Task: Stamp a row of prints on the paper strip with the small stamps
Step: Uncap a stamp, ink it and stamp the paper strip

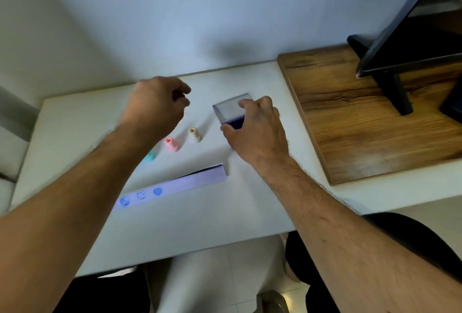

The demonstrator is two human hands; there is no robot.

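A white paper strip (180, 185) lies on the white table (75, 118) and carries three blue prints near its left end. Behind it stand three small stamps: a beige one (195, 134), a pink one (172, 144) and a teal one (150, 155), the last partly hidden by my left forearm. My right hand (255, 132) grips a blue ink pad with a clear lid (231, 110) from its right side. Hovering above the table behind the stamps, my left hand (157, 105) has its fingers curled in; I cannot tell whether it holds anything.
A wooden board (350, 118) lies on the right of the table with a dark monitor (412, 28) on its stand. A wall rises right behind the table. My knees and the tiled floor show below the front edge.
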